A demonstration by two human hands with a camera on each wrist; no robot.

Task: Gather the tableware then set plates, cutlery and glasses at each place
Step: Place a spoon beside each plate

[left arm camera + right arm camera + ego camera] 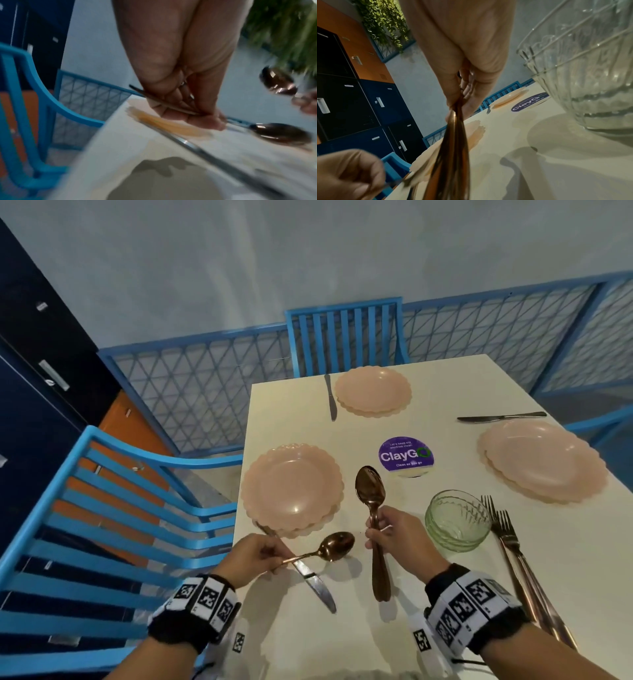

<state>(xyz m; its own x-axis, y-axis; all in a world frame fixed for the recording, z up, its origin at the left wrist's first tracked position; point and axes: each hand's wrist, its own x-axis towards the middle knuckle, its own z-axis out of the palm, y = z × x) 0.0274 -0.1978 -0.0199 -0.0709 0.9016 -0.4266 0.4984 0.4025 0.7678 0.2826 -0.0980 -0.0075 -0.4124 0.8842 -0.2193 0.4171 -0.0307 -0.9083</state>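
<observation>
Plates: three pink stacks set, near-left (293,491), far (373,391), right (543,460); a knife (313,580) by each.
Spoons: undistributed. Left hand (255,558) pinches one spoon (334,546); right hand (394,537) grips apparently several (370,491).
Forks (507,539), green glass bowls (457,520): near right, unplaced.
Glasses: none visible.

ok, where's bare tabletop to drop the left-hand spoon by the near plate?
Free: the strip between the near plate and the sticker, and the near edge between the knife and the forks. Crowded: around the green bowl and forks.
</observation>
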